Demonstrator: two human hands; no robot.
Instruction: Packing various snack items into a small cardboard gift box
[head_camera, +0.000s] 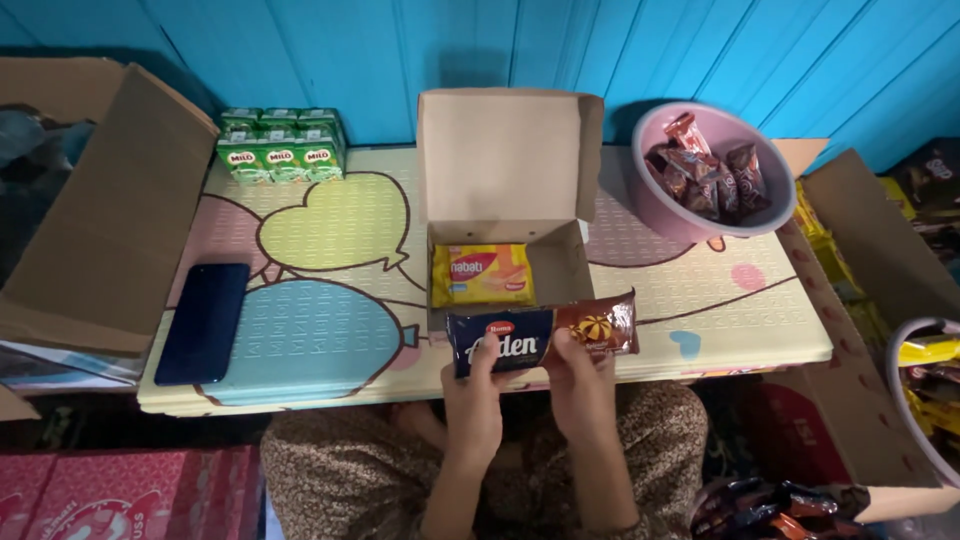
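Note:
A long dark blue and brown biscuit packet (540, 335) is held level at the front edge of the mat, just in front of an open cardboard box (560, 262). My left hand (472, 400) grips its left part and my right hand (580, 385) its right part, thumbs on top. Inside the box, on the left side, lies a yellow wafer packet (482, 274). The box lid (505, 155) stands upright at the back.
A pink bowl (655, 205) of brown snack packets sits at the back right. Green drink cartons (281, 145) stand back left, and a dark phone (203, 322) lies front left. Large cardboard boxes flank the patterned mat (320, 330) on both sides.

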